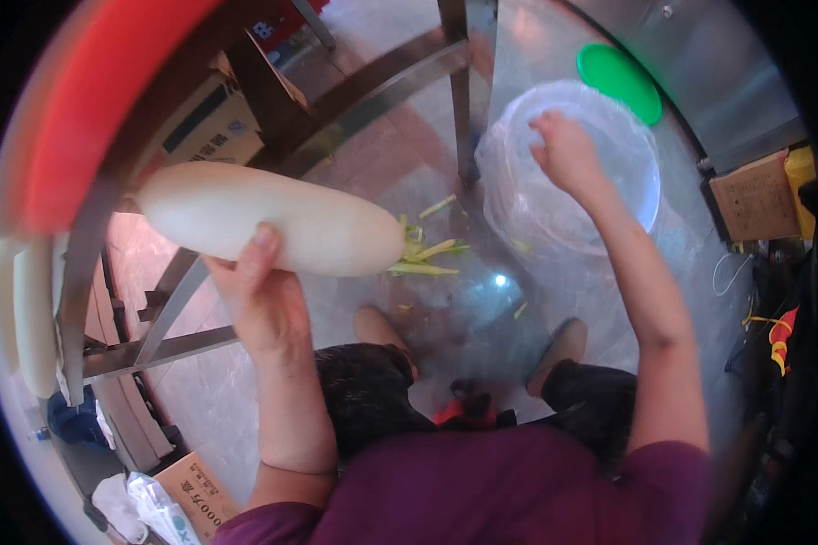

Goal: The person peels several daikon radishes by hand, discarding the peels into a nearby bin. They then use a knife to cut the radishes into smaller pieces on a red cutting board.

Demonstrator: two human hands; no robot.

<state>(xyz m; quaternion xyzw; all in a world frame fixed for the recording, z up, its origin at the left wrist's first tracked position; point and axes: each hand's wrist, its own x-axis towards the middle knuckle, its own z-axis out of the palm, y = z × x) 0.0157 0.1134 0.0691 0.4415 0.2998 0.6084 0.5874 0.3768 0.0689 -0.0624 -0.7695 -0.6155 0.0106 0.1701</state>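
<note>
My left hand (266, 293) grips a large peeled-looking white radish (279, 218) from below, its thumb pressed on the near side. The radish lies level in the air, a narrow tip pointing left. Green leaf stems (429, 255) show past its right end; whether they are attached or lie on the floor I cannot tell. Over the mouth of a round bin lined with a clear plastic bag (511, 197), my right hand (566, 150) is held with curled fingers. Nothing is plainly seen in it, though its palm side is hidden.
A second white radish (34, 320) lies at the far left, below a blurred red object (102, 88). Metal frame legs (460, 102) stand ahead. A green lid (620, 82) rests behind the bin. Cardboard boxes (215, 129) sit left, and another carton (756, 197) right. Green scraps (520, 310) dot the floor.
</note>
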